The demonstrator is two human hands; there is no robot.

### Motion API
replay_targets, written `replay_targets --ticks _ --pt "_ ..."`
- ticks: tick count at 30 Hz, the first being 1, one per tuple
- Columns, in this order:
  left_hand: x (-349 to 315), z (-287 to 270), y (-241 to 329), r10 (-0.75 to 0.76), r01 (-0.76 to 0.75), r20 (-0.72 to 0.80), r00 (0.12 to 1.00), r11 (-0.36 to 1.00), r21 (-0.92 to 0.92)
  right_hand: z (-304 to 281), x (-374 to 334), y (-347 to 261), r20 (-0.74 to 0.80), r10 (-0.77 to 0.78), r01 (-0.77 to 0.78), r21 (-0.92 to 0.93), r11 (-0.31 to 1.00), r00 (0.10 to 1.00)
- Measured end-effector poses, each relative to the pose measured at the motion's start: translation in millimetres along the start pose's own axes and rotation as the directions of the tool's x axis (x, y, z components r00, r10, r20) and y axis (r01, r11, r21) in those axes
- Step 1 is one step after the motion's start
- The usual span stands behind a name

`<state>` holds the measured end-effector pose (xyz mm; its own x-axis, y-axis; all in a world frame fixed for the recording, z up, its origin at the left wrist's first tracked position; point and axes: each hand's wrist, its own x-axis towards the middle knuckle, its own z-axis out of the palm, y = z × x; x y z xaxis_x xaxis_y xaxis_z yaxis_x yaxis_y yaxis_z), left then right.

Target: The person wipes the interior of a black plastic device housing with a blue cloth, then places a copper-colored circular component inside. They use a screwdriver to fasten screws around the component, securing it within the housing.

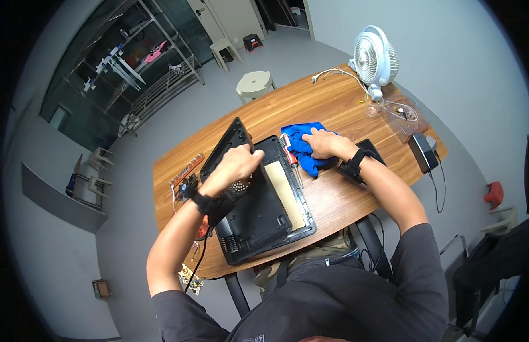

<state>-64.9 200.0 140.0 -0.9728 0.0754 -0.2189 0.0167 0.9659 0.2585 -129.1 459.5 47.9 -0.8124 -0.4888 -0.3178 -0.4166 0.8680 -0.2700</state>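
My left hand (239, 165) is closed round the edge of a black plastic laptop cover (225, 142), which stands tilted up. Beneath and beside it lies a black laptop casing (307, 223) with a beige strip (285, 192) along its right side. On the right, my right hand (325, 143) has its fingers closed on a crumpled blue cloth (311, 162). A red-and-white screwdriver (289, 151) lies between the cloth and the casing, its shaft pointing toward me. A flat black object (369, 149) is partly hidden under my right wrist.
A white fan (373, 57) stands at the table's far right corner, with a cable and a clear plastic bag (402, 117) near it. A black box-shaped device (423, 153) sits at the right edge. Orange-brown small parts (187, 170) lie at the left. A stool (255, 84) stands beyond the table.
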Motion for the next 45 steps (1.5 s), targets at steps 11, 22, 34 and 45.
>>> replay_targets --ticks 11,22,34,45 --pt "-89.9 -78.8 -65.1 0.002 -0.044 -0.078 0.997 0.84 -0.541 -0.2 0.2 -0.2 0.021 0.033 -0.034 0.04 0.999 0.999" --pt "-106.4 -76.5 -109.1 0.002 -0.173 -0.202 0.979 0.517 -0.838 5.7 5.4 2.8 0.017 0.051 -0.051 0.028 0.998 0.999" --pt "-68.6 -72.9 -144.6 -0.083 -0.185 -0.238 0.968 0.407 -0.894 5.4 7.6 4.8 0.035 0.053 -0.054 0.046 0.997 0.998" --pt "-60.7 -16.9 -129.7 -0.177 -0.007 -0.054 0.983 0.252 -0.968 6.7 6.6 4.9 0.004 0.046 -0.046 0.025 0.999 0.999"
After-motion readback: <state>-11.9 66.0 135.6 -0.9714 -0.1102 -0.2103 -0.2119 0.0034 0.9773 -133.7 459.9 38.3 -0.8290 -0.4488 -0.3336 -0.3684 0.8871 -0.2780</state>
